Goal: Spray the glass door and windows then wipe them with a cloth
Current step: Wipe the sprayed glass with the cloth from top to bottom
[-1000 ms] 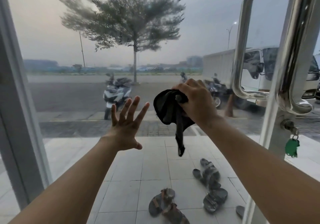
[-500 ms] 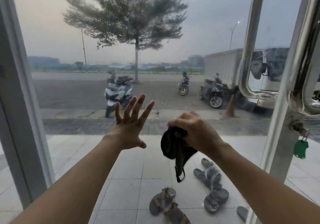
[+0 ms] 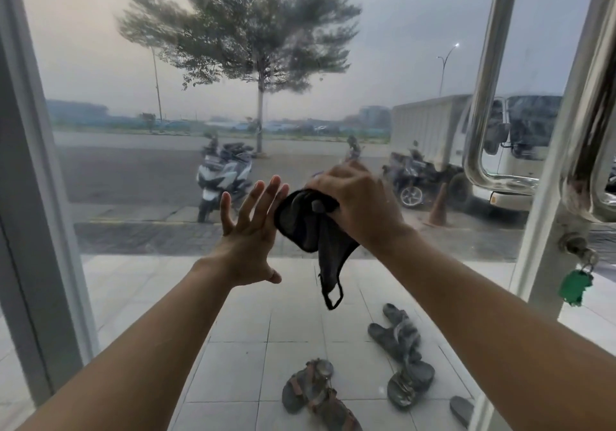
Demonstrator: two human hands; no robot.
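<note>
Left hand: fingers spread, palm facing the glass door, just beside the cloth. Right hand: fingers curled round a bunched black cloth at mid-pane, one loop hanging down. Steel door handle at right.

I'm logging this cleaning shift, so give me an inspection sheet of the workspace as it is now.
Surface: glass door, hazy and streaked.
Job's things: black cloth, bunched, one loop hanging down.
Clutter: sandals and slippers on the tiles outside; green key tag hanging at the lock.
Grippers: left hand open, fingers spread at the glass; right hand grips the cloth.
Cables: nothing seen.
Surroundings: steel door handle at right; scooter, truck and tree outside.
</note>
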